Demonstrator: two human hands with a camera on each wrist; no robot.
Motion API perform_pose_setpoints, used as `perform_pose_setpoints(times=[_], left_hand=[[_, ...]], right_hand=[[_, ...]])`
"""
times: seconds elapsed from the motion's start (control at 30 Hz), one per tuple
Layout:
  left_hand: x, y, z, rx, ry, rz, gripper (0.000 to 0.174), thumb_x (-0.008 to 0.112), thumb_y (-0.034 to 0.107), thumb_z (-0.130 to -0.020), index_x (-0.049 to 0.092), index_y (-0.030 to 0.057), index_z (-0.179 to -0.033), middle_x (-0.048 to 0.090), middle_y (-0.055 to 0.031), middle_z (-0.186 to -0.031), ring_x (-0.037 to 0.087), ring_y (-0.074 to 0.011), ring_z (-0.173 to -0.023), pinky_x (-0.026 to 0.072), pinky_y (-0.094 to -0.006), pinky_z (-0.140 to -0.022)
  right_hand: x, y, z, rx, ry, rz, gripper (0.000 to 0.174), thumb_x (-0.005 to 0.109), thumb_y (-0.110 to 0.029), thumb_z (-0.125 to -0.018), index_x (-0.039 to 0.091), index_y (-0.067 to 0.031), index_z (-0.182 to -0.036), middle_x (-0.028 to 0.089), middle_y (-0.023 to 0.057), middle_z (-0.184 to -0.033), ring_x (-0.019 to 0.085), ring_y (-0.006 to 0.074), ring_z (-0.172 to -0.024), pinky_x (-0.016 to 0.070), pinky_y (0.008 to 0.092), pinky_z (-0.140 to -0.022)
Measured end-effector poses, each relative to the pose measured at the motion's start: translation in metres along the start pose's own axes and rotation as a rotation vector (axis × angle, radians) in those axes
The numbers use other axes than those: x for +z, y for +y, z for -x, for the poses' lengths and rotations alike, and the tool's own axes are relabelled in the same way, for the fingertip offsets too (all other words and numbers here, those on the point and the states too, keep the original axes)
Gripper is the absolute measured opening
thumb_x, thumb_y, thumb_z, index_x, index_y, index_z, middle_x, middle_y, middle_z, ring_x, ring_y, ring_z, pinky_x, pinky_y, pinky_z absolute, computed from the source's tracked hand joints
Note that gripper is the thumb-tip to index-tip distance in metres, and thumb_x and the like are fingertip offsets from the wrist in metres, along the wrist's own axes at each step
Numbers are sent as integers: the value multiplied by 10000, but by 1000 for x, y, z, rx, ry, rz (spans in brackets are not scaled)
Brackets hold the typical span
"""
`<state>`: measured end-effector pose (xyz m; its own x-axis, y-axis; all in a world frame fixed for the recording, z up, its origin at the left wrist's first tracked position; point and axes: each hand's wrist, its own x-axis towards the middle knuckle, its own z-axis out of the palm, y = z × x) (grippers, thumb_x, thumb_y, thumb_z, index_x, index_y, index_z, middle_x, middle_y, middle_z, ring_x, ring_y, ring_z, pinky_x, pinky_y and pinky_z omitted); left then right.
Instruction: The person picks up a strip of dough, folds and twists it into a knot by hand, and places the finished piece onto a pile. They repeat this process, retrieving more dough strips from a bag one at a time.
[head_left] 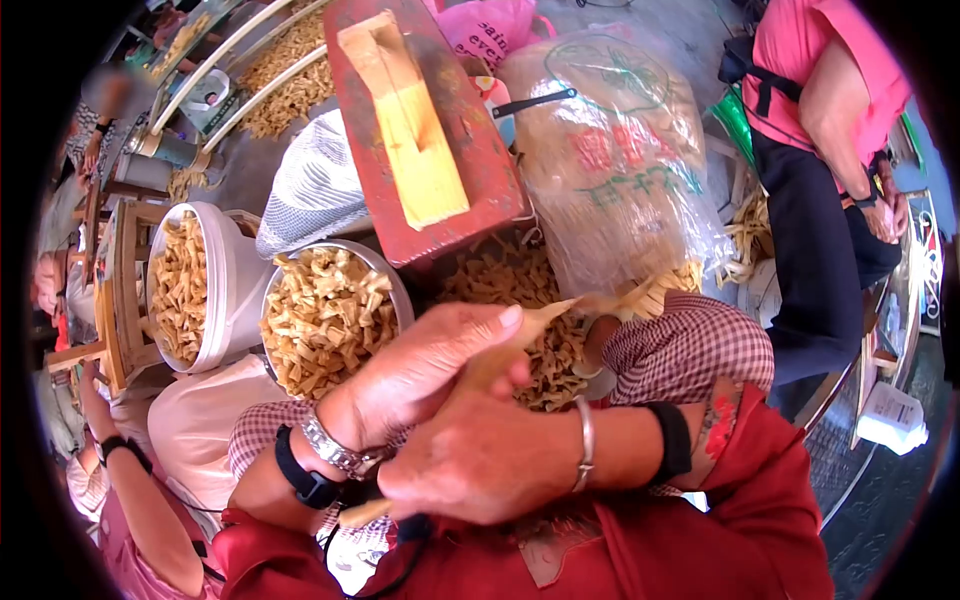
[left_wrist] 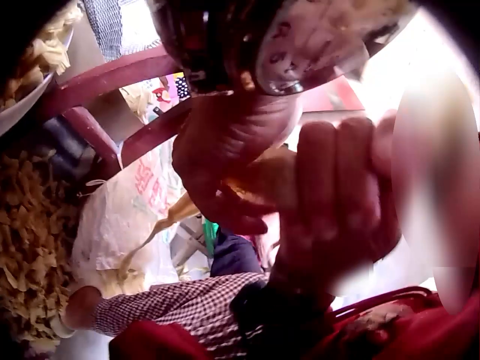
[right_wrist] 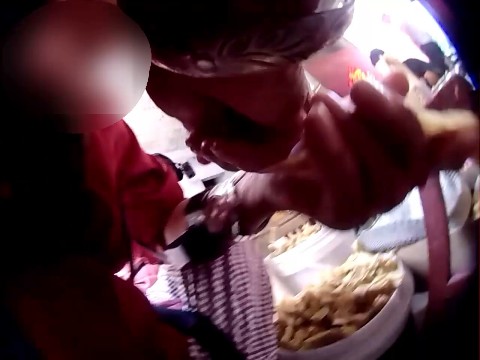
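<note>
A long, tan, pliable strip point(head_left: 540, 320), looking like tofu skin, runs between both hands. My left hand point(head_left: 400, 365) grips it, thumb laid along the strip's far part. Crossing in front, my right hand point(head_left: 480, 455) has its fingers curled round the same strip, and a short end pokes out by its index finger. In the left wrist view the strip's loose tail point(left_wrist: 161, 225) trails down from between the hands. The right wrist view has the left hand's fingers point(right_wrist: 360, 150) bent round the strip; part of it is hidden inside the hands.
Two white buckets point(head_left: 402, 300) point(head_left: 215, 290) hold knotted tan pieces. Ahead stands a red bench point(head_left: 475, 185) bearing a yellow wooden block point(head_left: 430, 185). A big clear plastic bag point(head_left: 620, 170) lies right of it. Loose knots point(head_left: 555, 365) cover the floor below. Other people sit at both sides.
</note>
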<state>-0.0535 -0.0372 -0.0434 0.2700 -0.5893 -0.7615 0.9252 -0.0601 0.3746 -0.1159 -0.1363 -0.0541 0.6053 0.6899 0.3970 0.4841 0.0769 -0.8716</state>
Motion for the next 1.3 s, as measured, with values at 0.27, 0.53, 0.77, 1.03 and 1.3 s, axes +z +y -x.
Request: perform_pose_setpoints(times=[0.27,0.53,0.77,1.03,1.3], left_hand=[[-1,27,28,433,-53,-532,147,524,137,-940,623,28,-939,613,19,-795,544,-51,-629,440,-199,-542],[29,16,29,1555,582,-1551,103,647,-1,-766,596,25,-853,575,-118,-959,600,-268,-723,487,-335,-605],[7,20,20,1260,479,-1259,169,658,39,-815,519,22,-910,600,-59,-837,595,-173,-748,470,-270,-633],[15,31,20,934,-128,-268,361,614,99,-872,521,11,-1210,637,-57,-997,604,-112,-840,481,-238,-779],[17,21,5,1077,175,-792,347,559,214,-925,554,-9,-1191,567,-74,-1099,573,-105,-877,473,-216,-754]], right_hand=[[-59,11,6,165,815,106,88,550,-61,-866,562,20,-897,537,135,-796,540,250,-687,436,357,-592],[-74,9,5,289,659,-86,318,467,-214,-908,538,38,-728,541,214,-660,557,345,-596,412,397,-548],[-75,17,14,271,608,-66,321,467,-289,-932,520,7,-819,585,188,-698,610,352,-707,454,403,-587],[-89,10,23,274,539,-139,197,462,-183,-941,526,-6,-1000,572,149,-743,599,230,-674,454,336,-612],[-83,15,28,480,492,-237,251,474,-251,-966,504,-3,-991,529,37,-627,495,81,-532,399,253,-502]])
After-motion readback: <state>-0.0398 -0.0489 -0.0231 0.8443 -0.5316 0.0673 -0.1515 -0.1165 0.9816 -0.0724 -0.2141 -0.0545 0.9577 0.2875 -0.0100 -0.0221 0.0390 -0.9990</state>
